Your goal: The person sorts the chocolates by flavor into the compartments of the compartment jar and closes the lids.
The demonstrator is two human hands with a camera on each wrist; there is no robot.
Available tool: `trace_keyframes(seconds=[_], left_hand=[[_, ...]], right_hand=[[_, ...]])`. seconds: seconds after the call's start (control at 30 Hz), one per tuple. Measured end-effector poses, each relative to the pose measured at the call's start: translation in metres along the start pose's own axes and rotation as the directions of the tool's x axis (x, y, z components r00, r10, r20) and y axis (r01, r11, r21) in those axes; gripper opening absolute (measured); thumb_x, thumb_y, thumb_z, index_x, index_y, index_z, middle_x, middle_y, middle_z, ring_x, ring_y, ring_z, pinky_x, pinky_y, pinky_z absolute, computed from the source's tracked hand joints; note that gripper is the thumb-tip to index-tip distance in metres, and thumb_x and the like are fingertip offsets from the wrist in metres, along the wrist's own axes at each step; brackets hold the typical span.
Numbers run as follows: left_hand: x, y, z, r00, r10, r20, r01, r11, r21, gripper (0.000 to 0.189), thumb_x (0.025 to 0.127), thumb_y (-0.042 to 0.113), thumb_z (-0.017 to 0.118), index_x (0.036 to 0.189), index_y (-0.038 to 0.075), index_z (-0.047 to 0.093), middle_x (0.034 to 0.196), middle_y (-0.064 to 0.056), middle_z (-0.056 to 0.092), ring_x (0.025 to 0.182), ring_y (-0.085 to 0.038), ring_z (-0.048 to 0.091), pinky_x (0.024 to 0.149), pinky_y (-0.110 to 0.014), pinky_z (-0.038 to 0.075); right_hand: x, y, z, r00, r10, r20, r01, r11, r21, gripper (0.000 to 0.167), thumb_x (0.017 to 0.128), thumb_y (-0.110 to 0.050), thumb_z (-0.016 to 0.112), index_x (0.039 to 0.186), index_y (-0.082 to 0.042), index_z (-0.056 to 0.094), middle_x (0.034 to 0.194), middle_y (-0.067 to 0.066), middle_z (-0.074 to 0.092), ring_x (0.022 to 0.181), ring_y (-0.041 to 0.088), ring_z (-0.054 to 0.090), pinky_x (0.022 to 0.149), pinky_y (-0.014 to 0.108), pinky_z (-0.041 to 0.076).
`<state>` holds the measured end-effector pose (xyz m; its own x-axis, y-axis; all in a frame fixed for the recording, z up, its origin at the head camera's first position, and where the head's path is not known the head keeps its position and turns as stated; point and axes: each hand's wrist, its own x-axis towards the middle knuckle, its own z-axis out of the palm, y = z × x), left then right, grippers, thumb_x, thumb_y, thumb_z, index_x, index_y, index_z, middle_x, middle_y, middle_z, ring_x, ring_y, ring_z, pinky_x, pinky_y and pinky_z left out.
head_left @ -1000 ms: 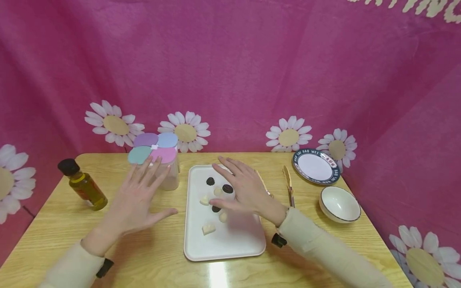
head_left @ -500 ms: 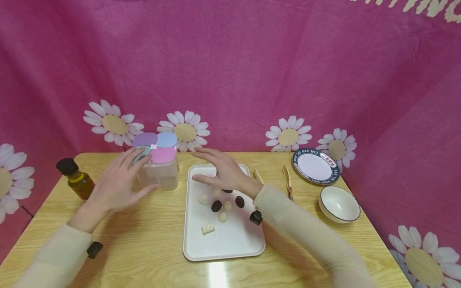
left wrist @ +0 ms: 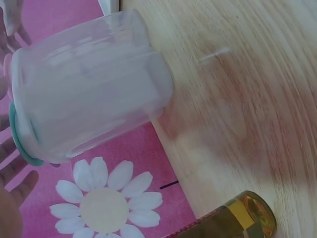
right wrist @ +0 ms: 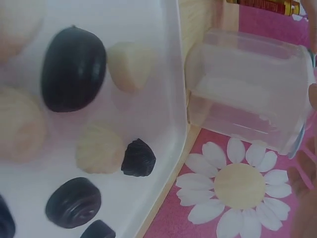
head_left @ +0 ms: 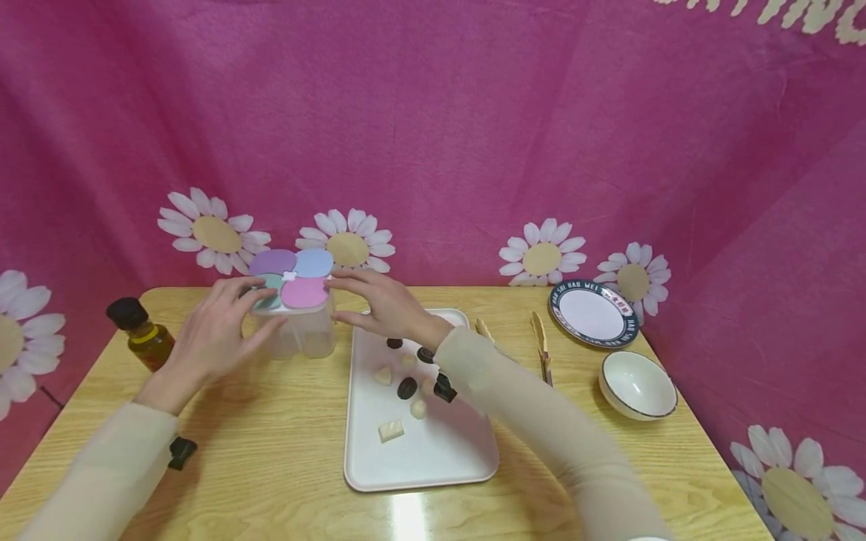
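Hands [head_left: 216, 324] [head_left: 384, 305] nearer lid [head_left: 289, 276], top head-view only

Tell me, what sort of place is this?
Probably a staged indoor corner for kitchen-like work, though I can't be sure: a flowered pink cloth hangs behind a wooden table set with a plate and a bowl.

Magenta cloth [head_left: 433, 150] hung around a wooden desk [head_left: 271, 466]

The cloth rises behind the desk and along both its sides, falling in soft folds. White daisies [head_left: 543, 258] with yellow centres are printed on it: four just beyond the desk's far edge, more to its left and right. Cream lettering [head_left: 815, 11], cut off, sits high above the desk's right side. The desk has pale, streaky grain, and a bright reflection [head_left: 409, 515] gleams towards its near edge.
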<state>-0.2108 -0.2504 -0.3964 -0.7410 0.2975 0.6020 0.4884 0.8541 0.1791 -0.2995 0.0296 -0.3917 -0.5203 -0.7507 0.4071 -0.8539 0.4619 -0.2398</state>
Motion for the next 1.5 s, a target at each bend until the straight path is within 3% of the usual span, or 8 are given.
trace_keyframes(seconds=[0.27, 0.47, 0.9, 1.27, 1.5], left_hand=[[0.006, -0.001, 0.008, 0.999, 0.015, -0.038, -0.015, 1.0, 0.008, 0.038, 0.08, 0.017, 0.09, 0.111, 0.003, 0.075, 0.117, -0.02, 0.068, 0.109, -0.038, 0.059, 0.081, -0.056, 0.058], [0.007, -0.003, 0.011, 0.997, 0.029, -0.069, -0.029, 1.0, 0.002, 0.034, 0.079, 0.014, 0.09, 0.107, 0.004, 0.074, 0.112, -0.019, 0.07, 0.104, -0.037, 0.06, 0.076, -0.054, 0.058], [0.006, -0.005, 0.009, 0.999, 0.014, -0.045, -0.015, 0.999, -0.031, 0.027, 0.086, 0.008, 0.085, 0.11, 0.003, 0.075, 0.113, -0.019, 0.071, 0.109, -0.037, 0.059, 0.087, -0.056, 0.058], [0.003, -0.01, 0.002, 0.996, 0.058, -0.069, -0.061, 0.997, -0.046, 0.03, 0.082, 0.0, 0.086, 0.11, 0.003, 0.077, 0.108, -0.018, 0.071, 0.105, -0.035, 0.059, 0.084, -0.054, 0.057], [0.002, -0.012, 0.001, 0.996, 0.062, -0.06, -0.066, 0.995, -0.069, 0.032, 0.083, -0.004, 0.083, 0.113, 0.003, 0.075, 0.112, -0.017, 0.071, 0.107, -0.035, 0.06, 0.088, -0.055, 0.056]], right_hand=[[0.018, 0.004, 0.007, 0.999, 0.007, 0.039, -0.006, 0.999, -0.034, 0.046, 0.101, -0.037, 0.072, 0.143, -0.019, 0.066, 0.153, 0.004, 0.062, 0.144, 0.022, 0.057, 0.116, 0.036, 0.049], [0.023, 0.005, 0.009, 0.999, -0.026, 0.021, 0.026, 0.999, -0.041, 0.039, 0.101, -0.032, 0.071, 0.138, -0.018, 0.07, 0.145, 0.003, 0.067, 0.135, 0.021, 0.062, 0.112, 0.034, 0.052], [0.021, 0.0, 0.009, 0.999, -0.041, 0.002, 0.041, 0.997, -0.061, 0.036, 0.102, -0.03, 0.07, 0.136, -0.017, 0.072, 0.137, 0.003, 0.07, 0.13, 0.02, 0.064, 0.11, 0.032, 0.052], [0.015, -0.008, 0.015, 0.982, -0.163, -0.091, 0.144, 0.971, -0.188, 0.029, 0.102, -0.033, 0.07, 0.128, -0.02, 0.077, 0.123, -0.002, 0.075, 0.117, 0.017, 0.064, 0.104, 0.029, 0.05], [0.014, -0.015, 0.016, 0.971, -0.206, -0.124, 0.176, 0.961, -0.213, 0.024, 0.101, -0.032, 0.072, 0.122, -0.022, 0.079, 0.116, -0.004, 0.076, 0.11, 0.016, 0.065, 0.098, 0.026, 0.05]])
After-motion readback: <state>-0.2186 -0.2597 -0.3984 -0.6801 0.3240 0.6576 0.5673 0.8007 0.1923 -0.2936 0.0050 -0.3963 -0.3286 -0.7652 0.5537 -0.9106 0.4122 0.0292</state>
